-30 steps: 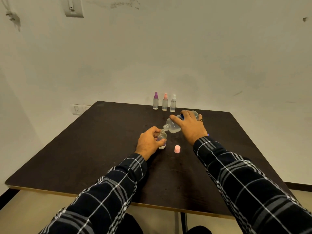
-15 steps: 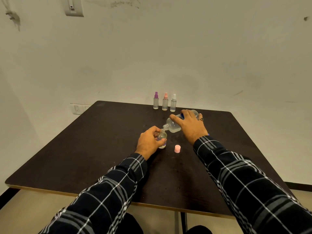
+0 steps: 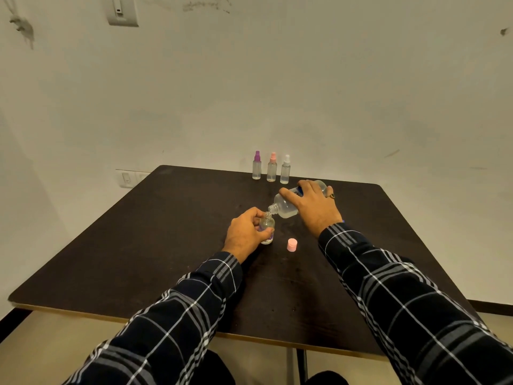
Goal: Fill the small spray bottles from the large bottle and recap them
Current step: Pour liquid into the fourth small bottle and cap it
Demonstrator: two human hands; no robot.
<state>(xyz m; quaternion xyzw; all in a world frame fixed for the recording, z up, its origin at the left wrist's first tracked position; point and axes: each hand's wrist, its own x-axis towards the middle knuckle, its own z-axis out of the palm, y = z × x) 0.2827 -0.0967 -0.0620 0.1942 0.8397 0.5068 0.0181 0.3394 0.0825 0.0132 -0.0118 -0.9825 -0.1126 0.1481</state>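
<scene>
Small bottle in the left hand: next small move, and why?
Probably hold the pour steady. The right hand has the large bottle tipped, its neck right at the open mouth of the small bottle that the left hand steadies on the table. How full it is can't be judged. The pink cap lies beside it, for recapping afterwards.
</scene>
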